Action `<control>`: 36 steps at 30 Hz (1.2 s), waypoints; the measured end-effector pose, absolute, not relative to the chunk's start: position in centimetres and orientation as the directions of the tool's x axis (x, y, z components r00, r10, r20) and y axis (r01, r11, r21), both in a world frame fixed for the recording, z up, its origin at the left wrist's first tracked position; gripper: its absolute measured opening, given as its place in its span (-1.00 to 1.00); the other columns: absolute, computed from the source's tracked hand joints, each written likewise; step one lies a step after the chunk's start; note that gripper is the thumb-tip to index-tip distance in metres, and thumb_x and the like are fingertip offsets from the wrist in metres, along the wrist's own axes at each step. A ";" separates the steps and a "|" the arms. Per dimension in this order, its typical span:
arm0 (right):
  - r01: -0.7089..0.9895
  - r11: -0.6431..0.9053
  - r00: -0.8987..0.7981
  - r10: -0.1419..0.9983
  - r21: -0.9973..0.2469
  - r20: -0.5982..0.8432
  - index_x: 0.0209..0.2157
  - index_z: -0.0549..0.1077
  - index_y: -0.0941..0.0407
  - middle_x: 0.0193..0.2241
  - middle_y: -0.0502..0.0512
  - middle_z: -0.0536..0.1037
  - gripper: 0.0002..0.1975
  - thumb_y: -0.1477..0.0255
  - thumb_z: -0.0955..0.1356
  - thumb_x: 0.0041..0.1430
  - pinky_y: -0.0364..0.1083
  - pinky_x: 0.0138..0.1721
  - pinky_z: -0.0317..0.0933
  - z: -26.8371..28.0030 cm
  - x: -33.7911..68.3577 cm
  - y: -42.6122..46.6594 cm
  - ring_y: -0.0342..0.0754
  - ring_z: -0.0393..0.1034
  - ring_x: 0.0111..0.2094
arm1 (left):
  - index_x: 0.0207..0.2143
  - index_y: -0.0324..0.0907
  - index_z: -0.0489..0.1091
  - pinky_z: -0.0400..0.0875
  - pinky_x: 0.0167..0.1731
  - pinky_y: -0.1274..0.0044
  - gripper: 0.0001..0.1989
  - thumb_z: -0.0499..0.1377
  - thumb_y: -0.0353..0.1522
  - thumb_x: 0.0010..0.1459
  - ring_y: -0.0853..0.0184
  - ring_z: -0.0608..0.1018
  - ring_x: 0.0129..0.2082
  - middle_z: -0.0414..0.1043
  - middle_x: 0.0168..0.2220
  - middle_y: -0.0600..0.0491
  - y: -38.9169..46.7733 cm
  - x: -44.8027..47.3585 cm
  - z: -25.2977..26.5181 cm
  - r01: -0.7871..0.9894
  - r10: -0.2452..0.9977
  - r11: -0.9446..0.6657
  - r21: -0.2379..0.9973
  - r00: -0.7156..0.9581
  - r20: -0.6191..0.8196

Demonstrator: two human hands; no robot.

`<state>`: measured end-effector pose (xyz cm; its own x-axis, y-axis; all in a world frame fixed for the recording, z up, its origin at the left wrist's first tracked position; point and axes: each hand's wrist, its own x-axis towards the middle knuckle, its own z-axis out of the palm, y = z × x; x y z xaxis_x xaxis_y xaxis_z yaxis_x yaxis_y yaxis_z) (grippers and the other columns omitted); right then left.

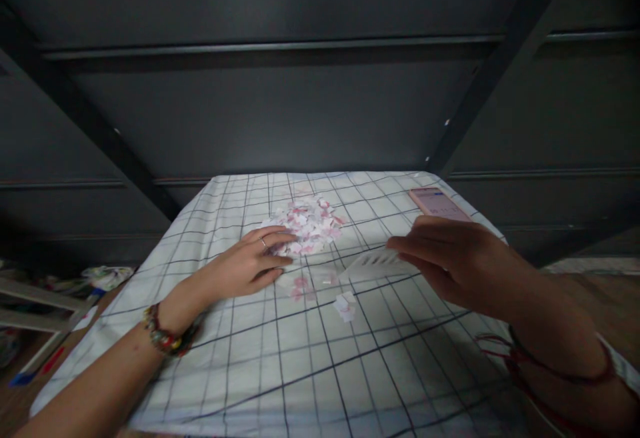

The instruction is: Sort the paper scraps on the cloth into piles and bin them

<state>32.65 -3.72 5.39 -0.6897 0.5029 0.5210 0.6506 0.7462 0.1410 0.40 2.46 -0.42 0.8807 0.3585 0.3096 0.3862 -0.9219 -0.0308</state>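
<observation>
A heap of small white and pink paper-like pieces [313, 225] lies on the checked cloth. My left hand [250, 261] reaches to the near left side of the heap, fingers stretched out and slightly apart, the fingertips touching its edge. Between finger and thumb, my right hand [445, 258] pinches a thin whitish sheet with a row of slots [373, 263], held tilted just above the cloth. Its exact kind is unclear. Near the sheet's left end lie a few loose pink pieces [300, 288], and closer to me a small cluster of white pieces [345, 306].
A table with a white, dark-lined cloth [250, 371] stands against a dark panelled wall [280, 111]. A phone in a pink case [437, 203] lies at the back right, beyond my right hand. Left of the table is a pale wooden frame [45, 298].
</observation>
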 end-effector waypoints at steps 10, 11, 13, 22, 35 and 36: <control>0.618 0.748 -0.694 0.374 0.242 0.615 -0.24 0.41 0.27 -0.53 0.09 0.46 -0.77 0.67 0.19 0.12 -0.14 -0.45 0.20 5.0 30.8 -3.6 -0.11 0.26 -0.46 | -0.13 -0.18 0.43 0.24 0.06 0.22 -0.76 0.05 -0.44 0.20 0.13 0.24 0.13 0.23 0.09 -0.11 2.4 0.3 -0.3 0.395 0.366 -0.918 -0.029 0.875 0.319; 0.619 0.743 -0.701 0.379 0.253 0.604 -0.25 0.42 0.27 -0.54 0.08 0.45 -0.77 0.67 0.19 0.12 -0.14 -0.46 0.20 5.0 30.7 -3.6 -0.11 0.26 -0.47 | -0.13 -0.18 0.43 0.25 0.06 0.22 -0.76 0.05 -0.44 0.20 0.13 0.24 0.13 0.23 0.09 -0.11 2.4 0.3 -0.3 0.395 0.365 -0.918 -0.031 0.875 0.318; 0.607 0.750 -0.722 0.383 0.263 0.576 -0.27 0.43 0.26 -0.57 0.06 0.44 -0.76 0.67 0.17 0.12 -0.14 -0.48 0.20 4.9 30.5 -3.6 -0.12 0.25 -0.49 | -0.13 -0.18 0.43 0.26 0.05 0.22 -0.76 0.05 -0.44 0.20 0.13 0.24 0.13 0.23 0.10 -0.10 2.4 0.3 -0.2 0.398 0.368 -0.917 -0.035 0.875 0.316; 0.657 0.683 -0.672 0.339 0.318 0.659 -0.24 0.40 0.20 -0.53 0.03 0.45 -0.73 0.72 0.20 0.07 -0.12 -0.44 0.18 4.2 30.8 -2.7 -0.13 0.23 -0.48 | -0.10 -0.15 0.41 0.27 0.05 0.22 -0.76 0.05 -0.41 0.21 0.15 0.25 0.13 0.25 0.09 -0.08 2.5 -0.1 -0.1 0.423 0.386 -0.905 -0.046 0.861 0.332; 0.681 0.678 -0.650 0.385 0.276 0.656 -0.27 0.41 0.18 -0.55 0.00 0.42 -0.71 0.72 0.18 0.07 -0.12 -0.48 0.01 3.3 29.9 -1.8 -0.13 0.17 -0.48 | -0.10 -0.18 0.42 0.27 0.05 0.22 -0.75 0.04 -0.40 0.22 0.13 0.23 0.13 0.23 0.10 -0.11 2.4 0.0 0.0 0.413 0.371 -0.908 -0.067 0.869 0.327; 0.683 0.676 -0.642 0.376 0.275 0.668 -0.26 0.41 0.18 -0.53 0.00 0.44 -0.71 0.72 0.18 0.08 -0.12 -0.47 0.02 3.3 29.9 -1.8 -0.14 0.17 -0.48 | -0.10 -0.18 0.42 0.27 0.05 0.22 -0.75 0.04 -0.40 0.22 0.13 0.23 0.13 0.23 0.11 -0.11 2.4 0.1 0.0 0.414 0.372 -0.908 -0.064 0.869 0.327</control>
